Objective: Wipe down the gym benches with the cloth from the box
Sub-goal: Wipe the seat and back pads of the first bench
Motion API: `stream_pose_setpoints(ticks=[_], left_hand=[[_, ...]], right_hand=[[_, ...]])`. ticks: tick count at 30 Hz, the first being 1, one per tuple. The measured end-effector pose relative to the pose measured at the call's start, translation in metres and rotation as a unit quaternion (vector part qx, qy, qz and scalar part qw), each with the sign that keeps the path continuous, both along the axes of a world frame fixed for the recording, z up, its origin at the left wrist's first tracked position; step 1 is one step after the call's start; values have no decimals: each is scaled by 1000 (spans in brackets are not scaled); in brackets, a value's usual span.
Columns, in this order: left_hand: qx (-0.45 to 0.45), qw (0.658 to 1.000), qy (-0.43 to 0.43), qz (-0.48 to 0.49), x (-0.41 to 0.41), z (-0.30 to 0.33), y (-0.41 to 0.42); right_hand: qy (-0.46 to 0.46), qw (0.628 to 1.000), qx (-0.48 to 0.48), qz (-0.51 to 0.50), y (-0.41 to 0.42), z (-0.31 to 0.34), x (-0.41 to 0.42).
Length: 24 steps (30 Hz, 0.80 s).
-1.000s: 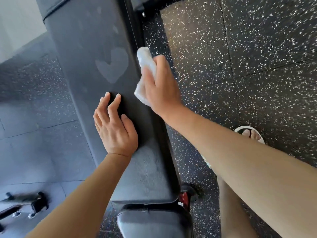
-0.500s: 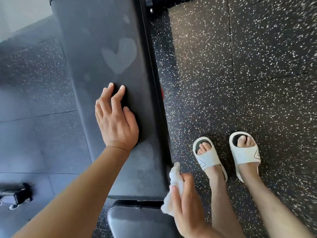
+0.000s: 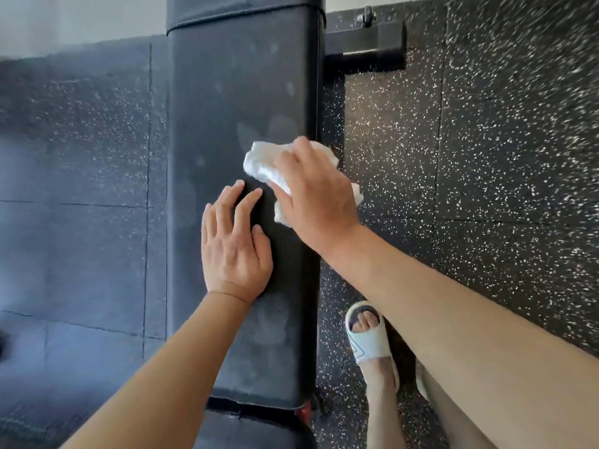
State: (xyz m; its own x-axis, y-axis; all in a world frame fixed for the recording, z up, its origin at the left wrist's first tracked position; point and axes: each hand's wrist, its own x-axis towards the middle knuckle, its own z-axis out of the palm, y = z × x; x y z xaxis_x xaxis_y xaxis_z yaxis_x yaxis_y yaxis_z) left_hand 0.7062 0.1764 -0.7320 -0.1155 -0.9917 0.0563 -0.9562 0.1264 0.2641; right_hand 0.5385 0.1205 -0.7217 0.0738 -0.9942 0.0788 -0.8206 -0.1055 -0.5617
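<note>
The long black vinyl bench point(image 3: 240, 102) runs from six to twelve o'clock over speckled rubber floor point(image 3: 470, 163), its smooth pad dulled by faint smudges. The left hand point(image 3: 235, 251) lies flat with fingers spread at the pad's centre, probably bracing the person. At one o'clock from it, the right hand point(image 3: 316, 197) clutches the crumpled white cloth point(image 3: 264, 163) against the pad's right edge, apparently mid-wipe.

1. Premises: a gym or fitness room.
2. Flooring point(image 3: 486, 157): black rubber tiles with white speckling and visible seams, typical of weight areas.
3. Equipment: a long black padded bench point(image 3: 243, 92) with a stitched vinyl cover, smudged.
4. Support: a black steel frame foot point(image 3: 366, 48), bolted, beside the bench.
</note>
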Motion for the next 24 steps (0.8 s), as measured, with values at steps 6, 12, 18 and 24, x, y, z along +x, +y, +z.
stream_pose_setpoints(ticks=[6, 12, 18, 24], left_hand=[[-22, 973, 31, 227, -3, -3, 3], [-11, 977, 12, 213, -1, -4, 2], [-3, 979, 2, 206, 0, -5, 1], [0, 979, 8, 205, 3, -3, 2]], right_hand=[[41, 977, -86, 189, 40, -6, -5], [64, 950, -121, 280, -69, -3, 9], [159, 962, -50, 218, -199, 3, 58], [84, 969, -99, 209, -106, 5, 41]])
